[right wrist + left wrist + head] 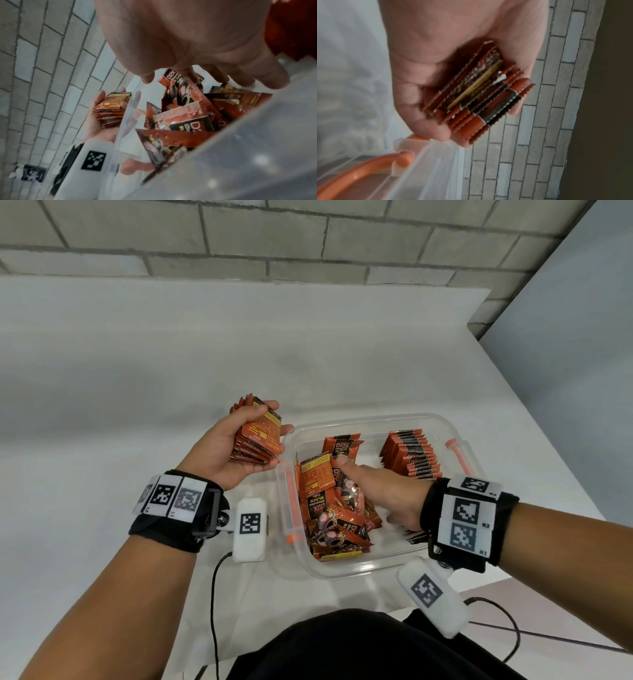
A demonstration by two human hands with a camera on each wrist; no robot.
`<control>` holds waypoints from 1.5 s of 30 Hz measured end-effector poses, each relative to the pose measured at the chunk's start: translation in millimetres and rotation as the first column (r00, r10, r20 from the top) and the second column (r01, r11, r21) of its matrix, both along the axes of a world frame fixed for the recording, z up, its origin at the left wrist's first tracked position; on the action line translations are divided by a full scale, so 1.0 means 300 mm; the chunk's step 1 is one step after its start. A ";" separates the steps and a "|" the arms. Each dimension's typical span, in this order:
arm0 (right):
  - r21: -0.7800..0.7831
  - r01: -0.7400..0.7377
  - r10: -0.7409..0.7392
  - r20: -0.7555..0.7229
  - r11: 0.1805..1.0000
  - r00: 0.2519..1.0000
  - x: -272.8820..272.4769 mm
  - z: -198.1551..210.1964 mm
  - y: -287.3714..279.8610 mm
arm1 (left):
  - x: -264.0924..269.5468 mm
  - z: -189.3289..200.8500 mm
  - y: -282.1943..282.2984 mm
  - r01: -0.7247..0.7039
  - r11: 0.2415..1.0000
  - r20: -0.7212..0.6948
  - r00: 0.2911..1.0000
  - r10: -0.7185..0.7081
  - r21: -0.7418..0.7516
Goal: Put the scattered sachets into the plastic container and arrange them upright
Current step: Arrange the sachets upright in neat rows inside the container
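Your left hand (236, 446) is palm-up just left of the plastic container (359, 571), fingers curled round a squared-off stack of sachets (257, 436); the left wrist view shows their crimped edges (477, 93) lined up across the palm. Your right hand (380, 491) reaches down into the container, thumb lying on a loose sachet (317, 474); the fingers go down among the packets, and whether they hold one you cannot tell from any view. Loose sachets (337, 525) lie jumbled in the container's left and near part. A row of upright sachets (412, 455) stands packed against the far right wall. The container sits on the white desk (137, 371), orange latches (289, 505) on its left and right ends. A brick wall (274, 241) runs behind the desk.
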State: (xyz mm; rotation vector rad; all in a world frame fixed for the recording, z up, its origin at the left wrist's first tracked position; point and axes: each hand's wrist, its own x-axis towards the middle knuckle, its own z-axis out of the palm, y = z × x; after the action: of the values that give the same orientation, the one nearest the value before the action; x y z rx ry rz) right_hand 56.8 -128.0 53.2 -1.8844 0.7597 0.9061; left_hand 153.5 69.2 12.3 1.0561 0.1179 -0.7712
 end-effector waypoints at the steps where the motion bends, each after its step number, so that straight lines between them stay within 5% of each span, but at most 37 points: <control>1: 0.020 0.000 0.001 -0.007 1.000 1.000 -0.002 -0.001 0.009 | -0.001 0.000 -0.001 -0.001 1.000 -0.001 1.000 0.001 0.001; 26: 0.084 -0.135 0.144 -0.110 0.987 0.983 -0.006 0.001 -0.016 | -0.022 0.014 -0.012 -0.015 1.000 -0.007 1.000 0.015 0.016; 33: -0.053 0.169 -0.160 0.145 0.984 0.976 0.065 0.016 -0.067 | -0.018 0.009 -0.007 -0.004 0.999 0.011 1.000 0.003 0.036; 45: -0.005 0.108 -0.107 0.079 0.994 0.991 0.152 -0.064 0.005 | -0.017 0.021 -0.009 0.003 0.998 0.018 1.000 -0.005 0.068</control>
State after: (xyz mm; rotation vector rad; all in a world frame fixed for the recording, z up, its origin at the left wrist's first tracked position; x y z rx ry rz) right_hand 102.5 -126.5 34.1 -1.8573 0.8109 0.7580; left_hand 148.2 66.6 18.7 1.1283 0.1274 -0.7655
